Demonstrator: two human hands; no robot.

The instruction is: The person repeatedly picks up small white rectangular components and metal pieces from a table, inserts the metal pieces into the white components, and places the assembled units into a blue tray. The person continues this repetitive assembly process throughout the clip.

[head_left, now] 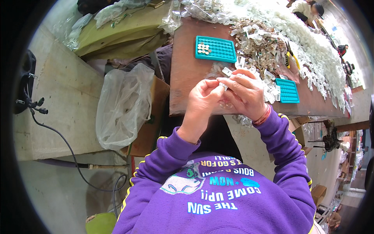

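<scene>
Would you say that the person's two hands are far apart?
No, the left hand and right hand meet at a small white piece.

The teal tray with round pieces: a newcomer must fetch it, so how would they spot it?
Start at the brown table in front of the person in the purple top. Just beyond the left hand, near the table's left edge, lies a teal tray. Pale round pieces sit in its left end; the other teal tray, farther right, shows none.
</scene>
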